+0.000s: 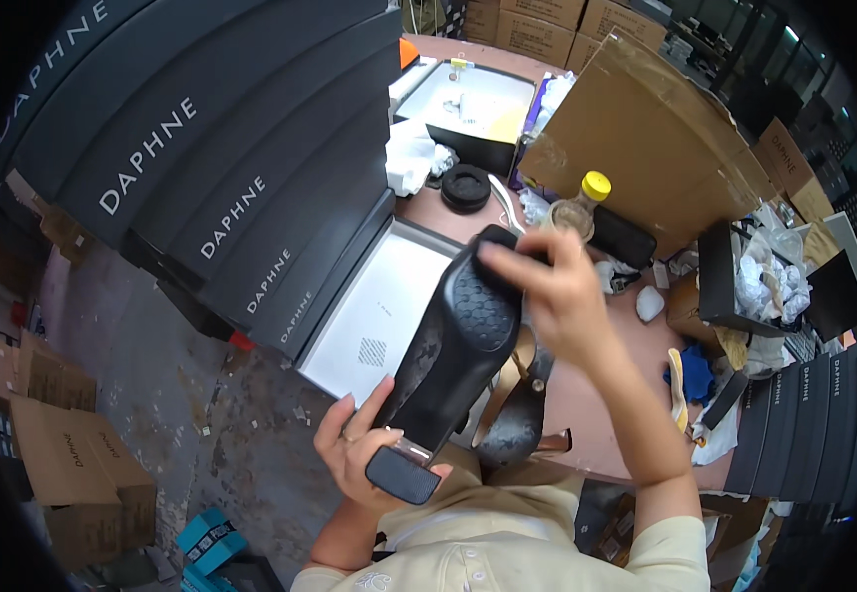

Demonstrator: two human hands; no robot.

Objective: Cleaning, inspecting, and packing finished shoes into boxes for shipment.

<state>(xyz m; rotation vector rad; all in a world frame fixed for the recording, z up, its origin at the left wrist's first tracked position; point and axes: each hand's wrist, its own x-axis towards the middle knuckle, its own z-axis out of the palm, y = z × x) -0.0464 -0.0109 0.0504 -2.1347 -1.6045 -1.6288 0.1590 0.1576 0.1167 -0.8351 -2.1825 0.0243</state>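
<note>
Black shoe (pixel 438 360), sole up, centre frame. Left hand (pixel 351 462) closed round its heel (pixel 402 477); right hand (pixel 568 301) blurred at toe (pixel 483 301), can't tell its grip. Probably light, stiff-soled, smooth; heel looks the best hold.

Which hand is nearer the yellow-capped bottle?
Right. The right hand is just below the bottle in view, at the black shoe's toe end; the left hand, holding the heel end, is much farther, toward lower left.

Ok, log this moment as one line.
Left hand: grips black block-heeled shoe by heel, sole showing | Right hand: blurred at toe end, contact unclear | Nearby: white-lined rectangular box
</note>
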